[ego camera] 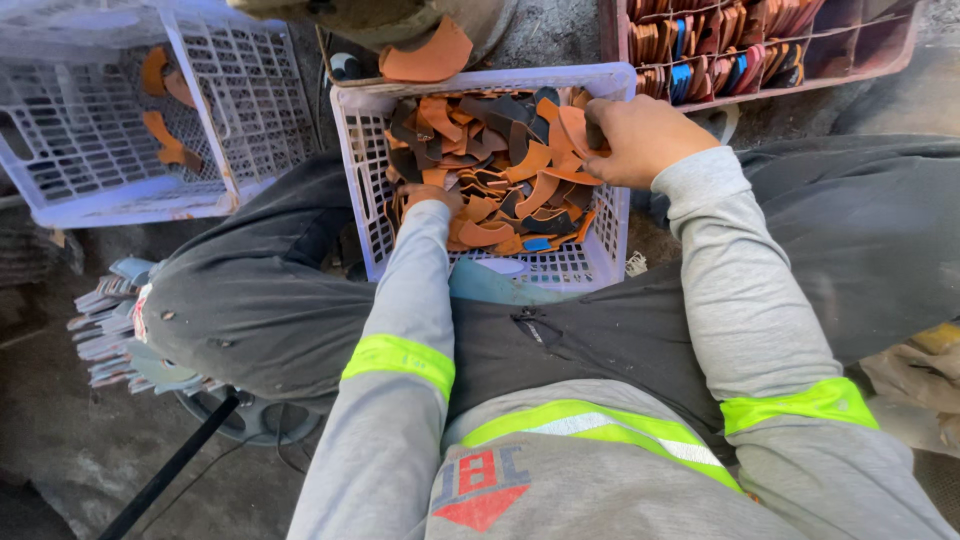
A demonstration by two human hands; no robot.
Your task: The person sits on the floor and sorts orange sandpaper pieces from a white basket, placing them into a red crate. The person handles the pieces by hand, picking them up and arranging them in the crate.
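The right hand [640,135] rests on the far right side of a white slotted crate [372,170] filled with brown, orange and black leather scraps [495,170]. Its fingers are curled shut around an orange scrap [574,128] at the top of the heap, against the crate's right wall. The left hand [430,197] is pushed down into the scraps at the near left side; its fingers are buried, so their grip cannot be told. A second white crate [230,100] stands to the left, and a red tray [760,50] of sorted pieces lies beyond.
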